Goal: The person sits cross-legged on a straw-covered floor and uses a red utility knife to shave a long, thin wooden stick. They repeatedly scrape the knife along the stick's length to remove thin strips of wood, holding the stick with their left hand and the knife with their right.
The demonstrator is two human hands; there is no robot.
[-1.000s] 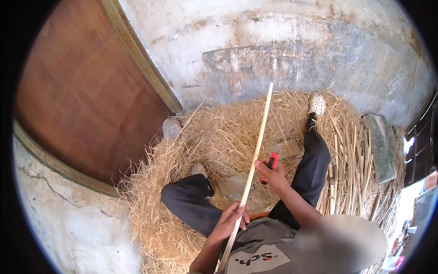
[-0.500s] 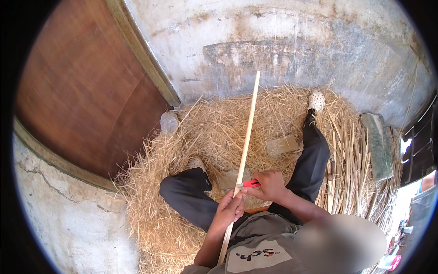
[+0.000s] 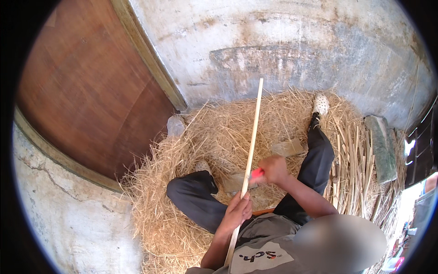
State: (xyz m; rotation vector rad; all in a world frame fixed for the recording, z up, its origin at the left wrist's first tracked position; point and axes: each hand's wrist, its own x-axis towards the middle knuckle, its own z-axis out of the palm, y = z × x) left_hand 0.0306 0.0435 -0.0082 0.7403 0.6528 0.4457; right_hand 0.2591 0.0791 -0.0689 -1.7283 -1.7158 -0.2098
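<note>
A long pale strip [image 3: 255, 128], wood or bamboo by its look, slants up and away from my lap. My left hand [image 3: 238, 211] is wrapped round its lower part, and the lower end runs back past my forearm against my shirt. Just above that grip, my right hand [image 3: 273, 169] is closed on a red-handled utility knife [image 3: 257, 174]. The knife's front end is at the strip's right edge, smeared by motion, so I cannot tell whether the blade touches it.
Loose straw [image 3: 219, 132] covers the ground between my legs. Flat bricks [image 3: 287, 147] lie in it. Cut stalks [image 3: 353, 169] are stacked on the right beside a greenish stone slab [image 3: 381, 148]. A brown door [image 3: 96, 86] and a stained wall [image 3: 292, 45] stand beyond.
My right hand and the knife have moved up along the strip, away from my left hand. My left hand keeps its hold. The whole view has shifted slightly.
</note>
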